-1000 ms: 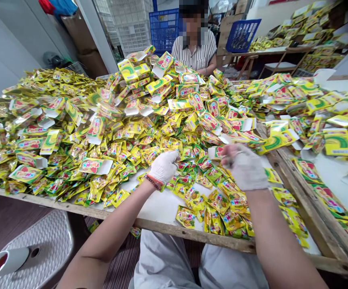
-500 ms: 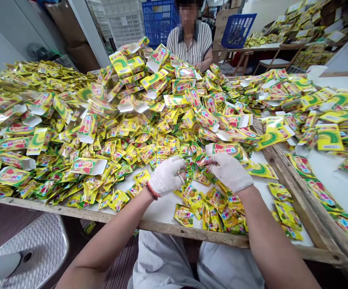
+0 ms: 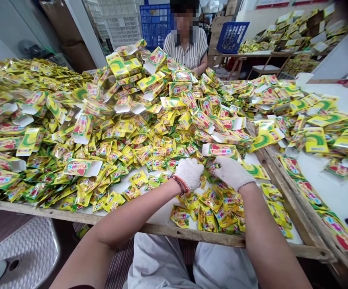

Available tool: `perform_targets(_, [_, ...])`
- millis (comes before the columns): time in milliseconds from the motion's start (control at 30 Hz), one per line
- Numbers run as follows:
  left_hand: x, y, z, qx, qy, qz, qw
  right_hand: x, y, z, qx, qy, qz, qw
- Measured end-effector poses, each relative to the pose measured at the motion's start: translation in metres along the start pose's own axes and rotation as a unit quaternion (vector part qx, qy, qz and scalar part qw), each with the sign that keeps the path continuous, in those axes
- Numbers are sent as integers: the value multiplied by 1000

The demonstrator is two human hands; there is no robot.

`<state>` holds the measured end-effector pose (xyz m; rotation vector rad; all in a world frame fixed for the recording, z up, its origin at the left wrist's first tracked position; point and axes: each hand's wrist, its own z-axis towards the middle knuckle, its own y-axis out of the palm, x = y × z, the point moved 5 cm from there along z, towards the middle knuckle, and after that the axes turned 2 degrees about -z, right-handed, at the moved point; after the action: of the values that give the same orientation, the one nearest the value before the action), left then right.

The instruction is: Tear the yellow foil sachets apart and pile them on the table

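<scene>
My left hand [image 3: 189,173], in a white knit glove with a beaded bracelet at the wrist, is closed over the small packets, and what its fingers hold is hidden. Just right of it, my gloved right hand [image 3: 233,172] curls its thumb and fingers round small green-yellow candy packets [image 3: 211,170]. Beyond the right hand lies a printed carton [image 3: 222,150], with its white end flap towards the left. Below both hands, loose yellow packets [image 3: 214,202] gather near the table's front edge.
A large heap of packets and cartons [image 3: 150,124] covers the table left and ahead. Wooden strips [image 3: 288,196] border the right side, with flattened cartons [image 3: 308,192] beyond. A person [image 3: 186,46] sits opposite. A blue crate [image 3: 156,24] stands behind; a grey stool [image 3: 26,249] is at lower left.
My left hand has moved right, closer to my right hand, and its fingers are now curled down on the packets. My right hand stays near the same spot. The view has shifted slightly.
</scene>
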<state>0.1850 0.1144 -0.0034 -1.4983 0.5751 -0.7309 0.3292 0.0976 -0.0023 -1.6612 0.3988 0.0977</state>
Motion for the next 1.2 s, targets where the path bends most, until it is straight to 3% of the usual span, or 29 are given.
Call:
perform_targets(133, [1, -2, 3, -16, 17, -24, 999, 3, -9, -1, 56, -19, 27, 998])
perform_targets(233, [-5, -4, 3, -45, -20, -79, 996, 6, -19, -4, 89, 13, 140, 986])
perform_targets(333, [-21, -13, -5, 11, -75, -240, 968, 4, -28, -10, 107, 43, 339, 934])
perform_targets(400, [-37, -15, -15, 66, -121, -417, 898, -3, -29, -15, 105, 37, 465, 878])
perform_targets(500, [-53, -3, -30, 98, -181, -657, 725, -19, -19, -19, 49, 2, 549, 834])
perform_targets(567, [-57, 7, -36, 96, -203, -734, 641, -30, -9, -19, -6, -32, 534, 845])
perform_targets(633, [-57, 13, -39, 93, -210, -758, 610, -38, 0, -18, -44, -60, 470, 879])
perform_targets(733, [-56, 14, -40, 88, -214, -758, 610, -40, 2, -15, -18, -89, 360, 928])
perform_targets(800, [-55, 11, -41, 87, -221, -748, 619, -40, -2, -15, 17, -113, 327, 938])
perform_targets(867, [-55, 8, -43, 84, -228, -733, 635, -43, -3, -18, 10, -144, 319, 937])
perform_targets(933, [-55, 5, -44, 70, -218, -713, 662, -48, 1, -23, -40, -173, 321, 930])
perform_targets(1033, [-53, 4, -46, 10, -190, -677, 711, -55, 10, -30, -101, -207, 313, 922])
perform_targets(1200, [-52, 2, -48, -54, -140, -661, 735, -52, 16, -26, -74, -216, 311, 923])
